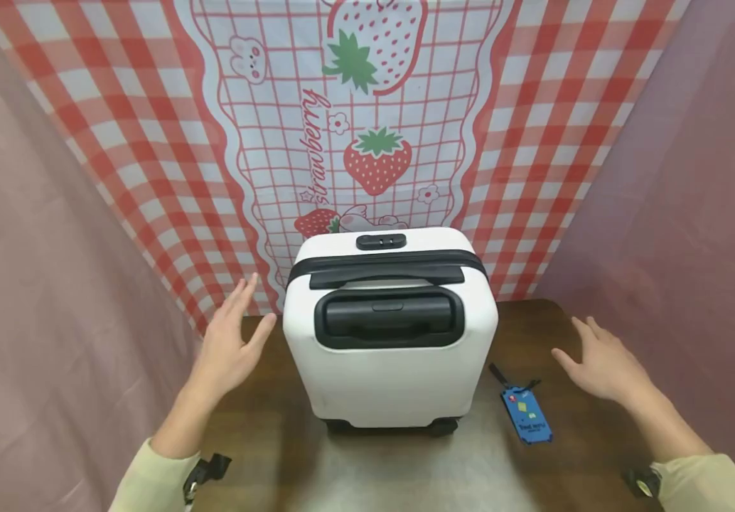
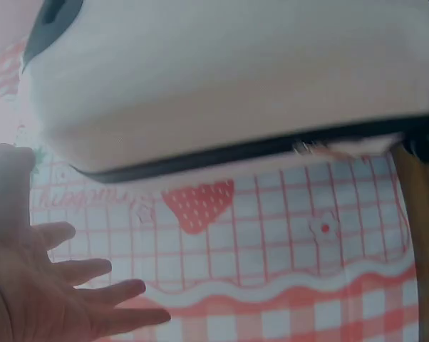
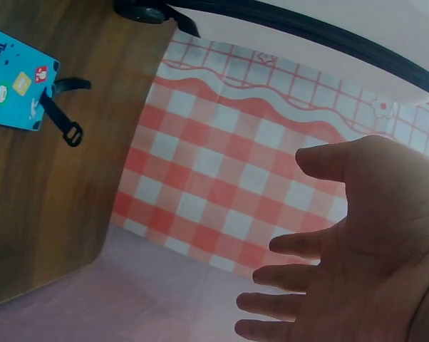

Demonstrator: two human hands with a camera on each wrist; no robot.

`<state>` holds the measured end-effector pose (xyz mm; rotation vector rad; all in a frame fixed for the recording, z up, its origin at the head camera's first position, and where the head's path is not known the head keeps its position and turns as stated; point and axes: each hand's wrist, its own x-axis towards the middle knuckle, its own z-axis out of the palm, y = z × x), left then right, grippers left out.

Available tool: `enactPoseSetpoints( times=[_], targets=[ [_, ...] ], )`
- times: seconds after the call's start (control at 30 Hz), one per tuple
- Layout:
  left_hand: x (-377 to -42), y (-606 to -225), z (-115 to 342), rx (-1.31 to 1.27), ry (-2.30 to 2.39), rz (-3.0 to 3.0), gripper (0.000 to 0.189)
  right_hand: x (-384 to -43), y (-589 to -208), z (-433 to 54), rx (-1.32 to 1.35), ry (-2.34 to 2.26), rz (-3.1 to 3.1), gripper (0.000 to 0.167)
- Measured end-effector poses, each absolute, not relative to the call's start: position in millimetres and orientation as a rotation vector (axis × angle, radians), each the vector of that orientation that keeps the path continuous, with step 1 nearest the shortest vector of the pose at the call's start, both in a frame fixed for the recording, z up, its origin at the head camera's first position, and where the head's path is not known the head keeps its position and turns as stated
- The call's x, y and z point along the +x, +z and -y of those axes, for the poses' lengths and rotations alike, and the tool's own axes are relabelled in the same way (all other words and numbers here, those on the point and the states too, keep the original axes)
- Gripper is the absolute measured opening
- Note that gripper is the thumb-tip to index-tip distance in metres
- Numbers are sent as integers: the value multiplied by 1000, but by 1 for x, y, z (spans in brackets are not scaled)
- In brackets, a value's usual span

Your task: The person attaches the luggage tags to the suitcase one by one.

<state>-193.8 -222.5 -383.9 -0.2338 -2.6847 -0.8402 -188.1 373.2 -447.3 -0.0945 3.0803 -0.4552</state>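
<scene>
A small white suitcase (image 1: 393,384) with black trim stands upright on the wooden table, its telescopic handle (image 1: 388,316) pushed down into the recess. On top, a black carry strap and a combination lock (image 1: 381,242) show. My left hand (image 1: 229,348) hovers beside the suitcase's left side, fingers spread, apart from it and holding nothing. Off to the right, my right hand (image 1: 604,363) hangs in the air with fingers extended and nothing in it. Between the suitcase and that hand lies a blue luggage tag (image 1: 526,414) with a black buckled strap (image 3: 61,117).
Behind the table hangs a red-and-white checked cloth (image 1: 534,142) with strawberry prints. Plain pinkish drapes (image 1: 54,284) close off both sides. The wooden table (image 1: 246,441) has a rounded far right corner, and the suitcase stands near its far edge.
</scene>
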Motion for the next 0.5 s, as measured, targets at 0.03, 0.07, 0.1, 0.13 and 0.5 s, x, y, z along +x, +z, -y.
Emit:
enactPoseSetpoints(
  times=[0.03, 0.07, 0.1, 0.13, 0.5],
  targets=[
    [-195, -384, 219, -265, -876, 2648, 73, -188, -449, -374, -90, -459, -3082, 93],
    [-197, -383, 216, -297, -908, 2611, 72, -187, -451, -374, -85, -465, -3081, 93],
    [-198, -381, 212, -327, -935, 2575, 70, -187, -453, -374, -80, -464, -3082, 92],
    [-200, -380, 208, -352, -954, 2540, 69, -187, -455, -375, -75, -468, -3082, 92],
    [-214, -366, 170, -545, -993, 2316, 64, -187, -469, -375, -74, -522, -3092, 79]
  ],
)
